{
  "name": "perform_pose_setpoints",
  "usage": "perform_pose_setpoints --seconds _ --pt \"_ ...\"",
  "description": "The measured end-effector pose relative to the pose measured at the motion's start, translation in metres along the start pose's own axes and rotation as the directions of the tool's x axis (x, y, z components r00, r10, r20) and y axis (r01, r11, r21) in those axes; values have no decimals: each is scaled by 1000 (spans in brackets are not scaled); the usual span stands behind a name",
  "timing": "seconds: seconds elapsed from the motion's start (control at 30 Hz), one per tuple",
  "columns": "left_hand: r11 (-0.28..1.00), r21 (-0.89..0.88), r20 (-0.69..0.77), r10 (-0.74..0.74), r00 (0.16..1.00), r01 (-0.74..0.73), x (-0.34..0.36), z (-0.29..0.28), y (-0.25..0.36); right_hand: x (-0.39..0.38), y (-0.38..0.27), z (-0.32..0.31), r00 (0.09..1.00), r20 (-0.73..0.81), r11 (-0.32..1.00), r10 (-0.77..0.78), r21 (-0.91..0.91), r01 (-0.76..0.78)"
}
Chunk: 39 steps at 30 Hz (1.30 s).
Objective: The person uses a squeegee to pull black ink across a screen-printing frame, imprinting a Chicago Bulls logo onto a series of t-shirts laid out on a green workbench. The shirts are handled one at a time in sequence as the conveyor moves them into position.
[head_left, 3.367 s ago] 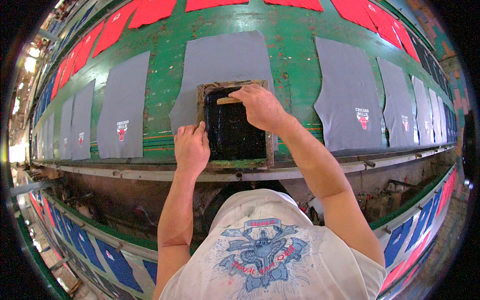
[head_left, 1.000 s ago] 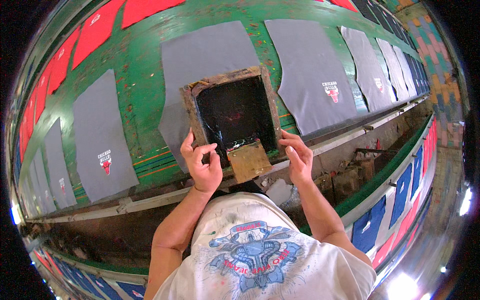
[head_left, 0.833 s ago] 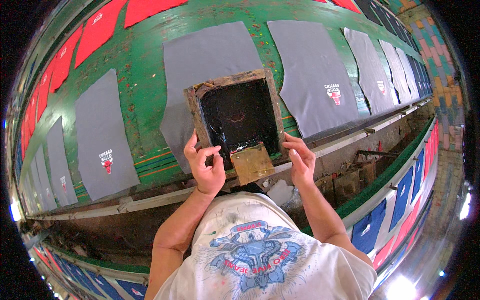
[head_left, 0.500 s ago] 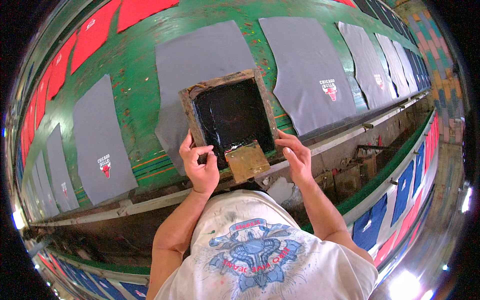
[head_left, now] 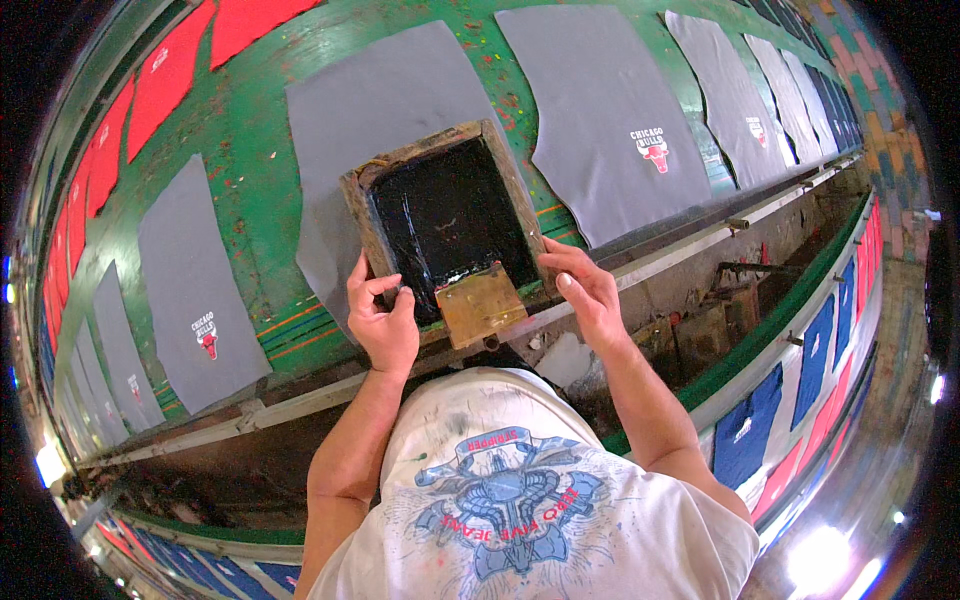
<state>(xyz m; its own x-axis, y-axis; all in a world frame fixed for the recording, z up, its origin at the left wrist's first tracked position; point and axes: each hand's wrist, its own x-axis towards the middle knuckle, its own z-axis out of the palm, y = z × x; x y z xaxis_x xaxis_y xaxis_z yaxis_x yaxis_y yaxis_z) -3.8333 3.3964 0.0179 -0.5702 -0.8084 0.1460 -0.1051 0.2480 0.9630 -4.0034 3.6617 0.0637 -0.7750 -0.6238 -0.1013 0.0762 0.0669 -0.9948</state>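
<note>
Wooden frame (head_left: 420, 150) sat between left hand (head_left: 386, 322) and right hand (head_left: 588, 294), both half-curled, apparently pinching its sides; even, level support seemed wise.

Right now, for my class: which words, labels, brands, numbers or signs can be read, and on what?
Wording not copied.
Nearest right grey panel: white lettering over a bull's-head print.
Nearest left grey panel: likewise.
White shirt: red lettering with a blue print.
Red panels, blue panels: marks too small to read.
Wooden frame: none visible.
</note>
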Motion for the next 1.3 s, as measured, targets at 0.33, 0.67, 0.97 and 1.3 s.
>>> perform_pose_setpoints --seconds 0.33,0.67,0.97,1.3 --pt "998 -55 25 -30 999 31 1 -2 3 -11 0 -10 980 -196 999 -37 -46 28" --pt "1000 21 5 -15 1000 15 3 -1 -6 -50 -20 7 944 -194 934 -267 -293 204" --pt "993 59 -27 109 994 -107 2 1 -4 -50 -57 60 855 377 284 -356 -828 483" --pt "975 -183 -62 -139 988 125 16 -2 6 33 -70 63 691 681 359 -243 -598 716"
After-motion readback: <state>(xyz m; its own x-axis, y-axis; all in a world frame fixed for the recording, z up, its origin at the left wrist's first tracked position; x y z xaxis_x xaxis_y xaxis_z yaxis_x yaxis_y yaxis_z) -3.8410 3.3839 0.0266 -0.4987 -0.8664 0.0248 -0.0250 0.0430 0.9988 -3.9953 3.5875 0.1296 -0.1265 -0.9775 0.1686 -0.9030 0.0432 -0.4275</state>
